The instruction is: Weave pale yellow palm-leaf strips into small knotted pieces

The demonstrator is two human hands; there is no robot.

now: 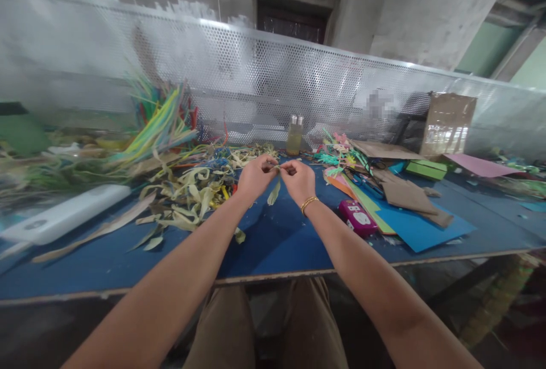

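My left hand and my right hand meet over the middle of the blue table, fingertips pinched close together. Between them is a dried leaf strip, pale green, with one end hanging below the fingers. Both hands appear closed on it; its upper part is hidden by the fingers. A gold bracelet circles my right wrist. Just left of my left hand lies a loose heap of dried leaf strips, pale yellow-green and curled.
Left are a white power strip and a bundle of coloured strips. A bottle stands behind my hands. Right are a magenta box, blue paper and brown cardboard. A perforated metal panel borders the table's back.
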